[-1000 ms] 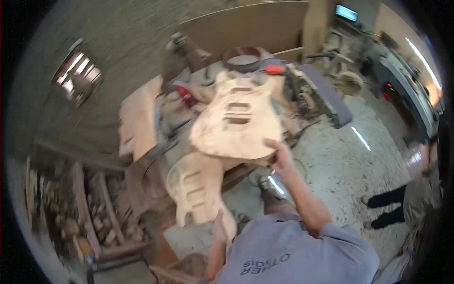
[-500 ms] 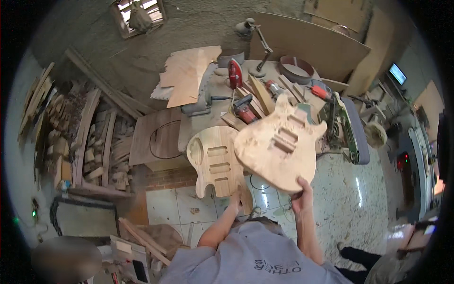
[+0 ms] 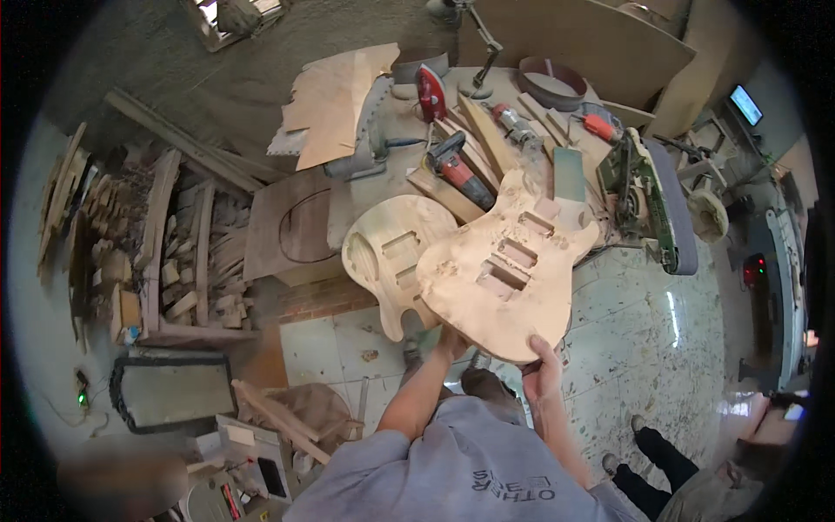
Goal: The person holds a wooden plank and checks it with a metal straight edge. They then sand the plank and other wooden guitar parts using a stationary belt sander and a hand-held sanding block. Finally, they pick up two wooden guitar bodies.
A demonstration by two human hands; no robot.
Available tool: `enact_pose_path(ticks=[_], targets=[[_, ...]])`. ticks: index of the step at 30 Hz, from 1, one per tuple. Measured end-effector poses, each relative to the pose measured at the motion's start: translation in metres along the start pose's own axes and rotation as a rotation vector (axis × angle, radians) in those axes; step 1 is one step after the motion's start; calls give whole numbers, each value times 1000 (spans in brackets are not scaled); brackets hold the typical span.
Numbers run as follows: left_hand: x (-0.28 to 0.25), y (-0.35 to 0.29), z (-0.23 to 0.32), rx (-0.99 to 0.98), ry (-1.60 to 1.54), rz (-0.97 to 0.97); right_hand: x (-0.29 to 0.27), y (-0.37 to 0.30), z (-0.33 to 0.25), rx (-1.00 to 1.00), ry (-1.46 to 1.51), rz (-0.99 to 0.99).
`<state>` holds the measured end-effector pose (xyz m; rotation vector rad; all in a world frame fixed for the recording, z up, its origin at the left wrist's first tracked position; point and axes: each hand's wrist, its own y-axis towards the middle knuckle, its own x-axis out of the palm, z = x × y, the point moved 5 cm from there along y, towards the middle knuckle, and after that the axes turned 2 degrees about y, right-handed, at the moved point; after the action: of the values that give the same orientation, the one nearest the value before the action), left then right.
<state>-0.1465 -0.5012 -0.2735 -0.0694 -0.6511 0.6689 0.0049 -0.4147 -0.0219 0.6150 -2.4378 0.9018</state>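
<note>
My right hand [image 3: 544, 370] grips the lower rim of a pale wooden guitar body [image 3: 470, 283], thumb on its face. Three rectangular pockets are cut into this body, and its two horns point away from me. Behind and partly under it is a second wooden guitar body [image 3: 370, 235], with a rounded hollow and rectangular pockets; the first body covers its right side. My left hand [image 3: 452, 341] is at the second body's lower edge, closed on it as far as shows, with most fingers hidden beneath the wood.
A workbench beyond holds a red-and-black power tool [image 3: 461, 170], a red iron [image 3: 430, 94], a desk lamp [image 3: 477, 87], wood strips and a belt sander [image 3: 648, 204]. Wood offcuts [image 3: 187, 278] fill a rack at left. Another person's legs [image 3: 657, 470] show at lower right.
The right-hand guitar body has shifted left and slightly down, now overlapping more of the other body. My left hand has moved right, partly beneath it. The view has tilted downward.
</note>
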Motion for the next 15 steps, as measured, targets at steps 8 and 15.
enact_pose_path(ticks=[8,15], targets=[[-12,14,3,-360,-524,-34,27,-43,39,-33,81,203],[-32,-3,5,-499,-519,-57,65,-106,82,-41,111,259]])
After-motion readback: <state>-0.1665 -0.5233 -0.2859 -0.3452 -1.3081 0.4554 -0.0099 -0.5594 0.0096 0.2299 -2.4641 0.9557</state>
